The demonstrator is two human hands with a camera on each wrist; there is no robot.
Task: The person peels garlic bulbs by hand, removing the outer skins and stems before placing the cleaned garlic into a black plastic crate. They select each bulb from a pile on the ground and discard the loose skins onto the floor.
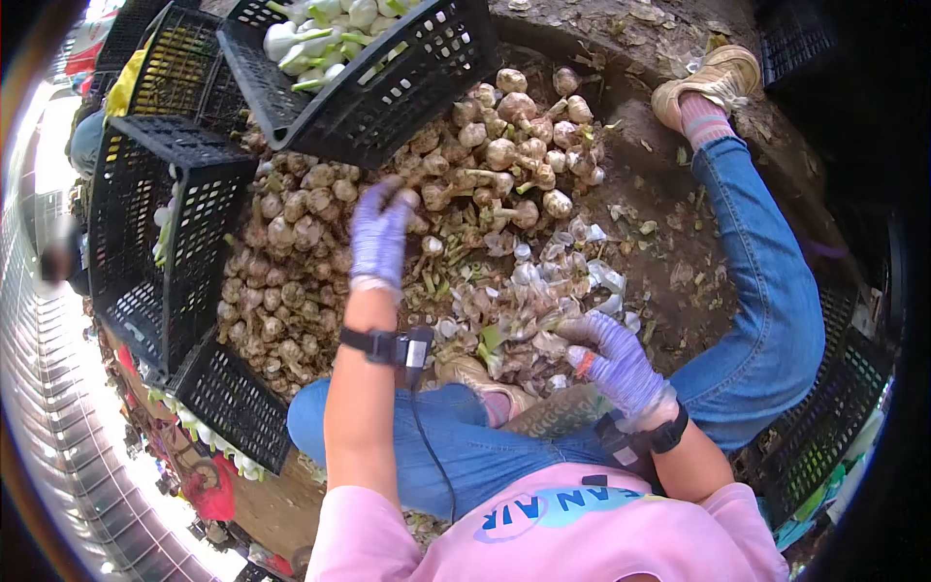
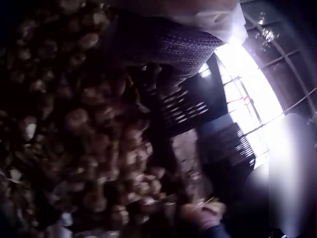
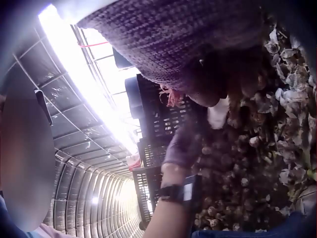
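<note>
on the ground between the person's bent legs, a heap of unpeeled garlic bulbs [image 1: 320,242] lay ahead and to the left, with a drift of papery skins [image 1: 543,291] nearer the right knee. the left hand [image 1: 380,233], gloved, was stretched forward onto the heap, its fingers bent down over a bulb [image 1: 415,199] at the heap's middle; whether it truly gripped that bulb or only touched it could not be told from the head view, and the left wrist view was too dark to settle it. the right hand [image 1: 613,354], also gloved, was held back near the right thigh, well apart from the left, its fingers curled round a small tool with a red handle [image 1: 583,363]. the heap thus lay forward of both hands, the left much the nearer. the stalks of the nearby bulbs pointed in mixed directions, so no single long axis held. black crates ringed the heap: one with cleaned white bulbs [image 1: 330,29] at the far side, another crate [image 1: 165,233] to the left.
</note>
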